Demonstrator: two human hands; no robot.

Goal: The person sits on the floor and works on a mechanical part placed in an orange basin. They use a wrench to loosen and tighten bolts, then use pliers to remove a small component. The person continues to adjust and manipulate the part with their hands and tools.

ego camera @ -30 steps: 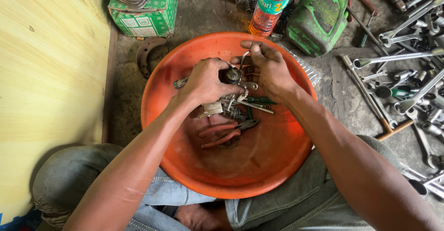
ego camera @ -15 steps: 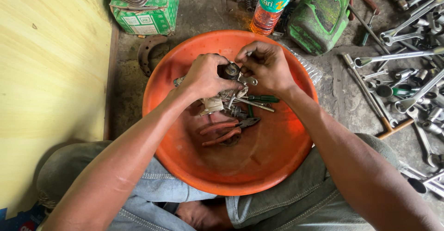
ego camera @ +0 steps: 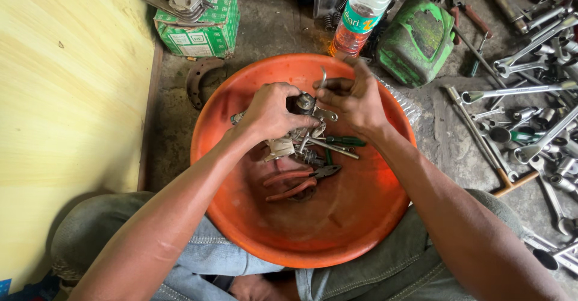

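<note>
Head view: at upper centre, both hands hold a small metal part (ego camera: 305,103) over the orange basin (ego camera: 241,228). The left hand (ego camera: 271,113) grips it closed; the right hand (ego camera: 355,99) pinches it. Pliers (ego camera: 298,180) lie below; wrenches (ego camera: 530,96) at right.

1. Both bare forearms reach from the near edge toward the far middle of the scene, converging so the hands meet.
2. The left arm runs up from the near left; its wrist is bent slightly inward.
3. The left hand (ego camera: 272,111) is curled palm-down, knuckles up, its fingers closed around something small and its thumb side turned to the right.
4. The right arm comes from the near right at a steeper slant, elbow out of view.
5. The right hand (ego camera: 354,99) is also closed, its fingertips (ego camera: 325,93) pinched together and pointing left, almost touching the left hand.
6. Both knees, in trousers, sit at the near edge below the arms.
</note>
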